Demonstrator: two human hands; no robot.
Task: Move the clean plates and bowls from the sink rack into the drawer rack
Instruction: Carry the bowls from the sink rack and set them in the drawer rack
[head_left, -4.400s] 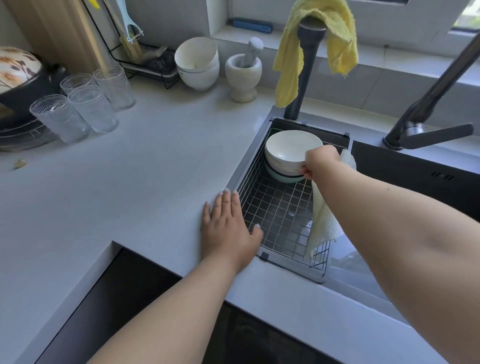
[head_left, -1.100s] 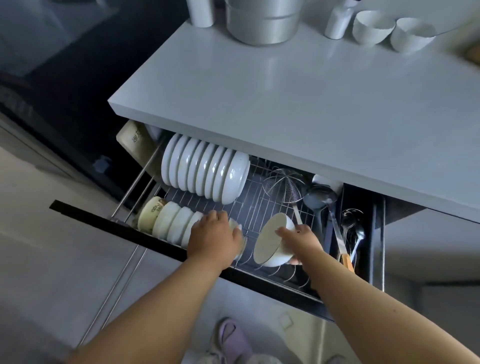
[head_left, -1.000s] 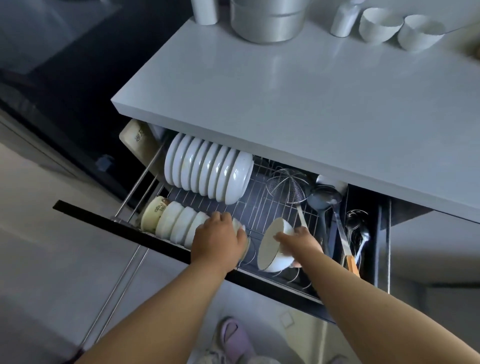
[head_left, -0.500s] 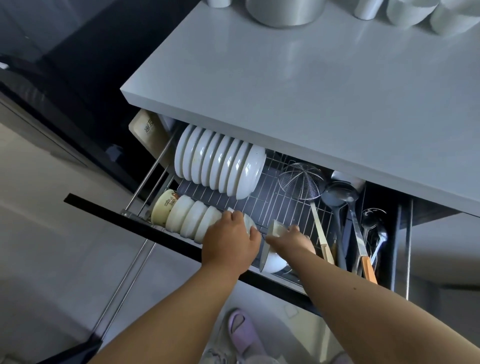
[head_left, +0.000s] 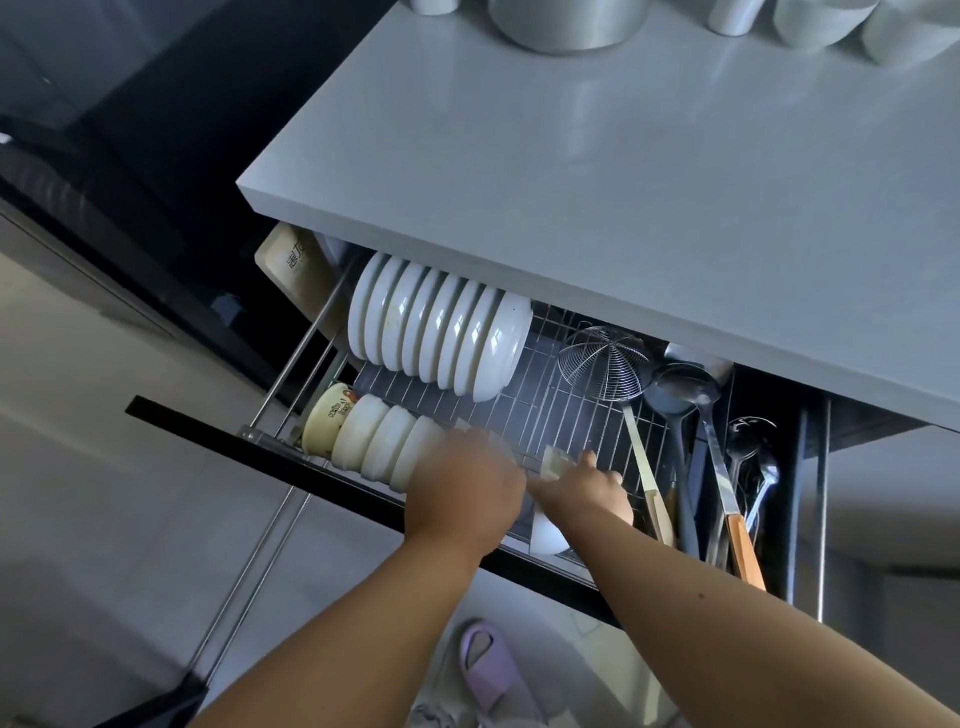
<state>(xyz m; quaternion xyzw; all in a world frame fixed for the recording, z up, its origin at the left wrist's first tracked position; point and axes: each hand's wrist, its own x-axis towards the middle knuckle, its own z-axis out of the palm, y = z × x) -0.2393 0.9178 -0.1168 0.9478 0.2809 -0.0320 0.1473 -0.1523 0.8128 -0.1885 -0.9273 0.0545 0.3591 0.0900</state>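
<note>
Row of glossy white ceramic plates (head_left: 439, 332) in the middle of the frame, plain, no pattern. Below them the white bowls on edge (head_left: 384, 444), except the leftmost cream bowl with brown lettering (head_left: 324, 423). Silver wire drawer rack (head_left: 561, 415) over a dark base. Pale grey countertop (head_left: 623, 182) up top. Orange-handled steel utensil (head_left: 745, 556) lower right, lilac slipper (head_left: 488, 670) at the bottom.

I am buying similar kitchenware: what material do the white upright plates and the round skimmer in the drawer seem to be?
White upright plates: probably glazed ceramic, given the glossy highlights; melamine is possible. Round wire skimmer: bare metal, likely stainless steel, a shiny silver mesh.
</note>
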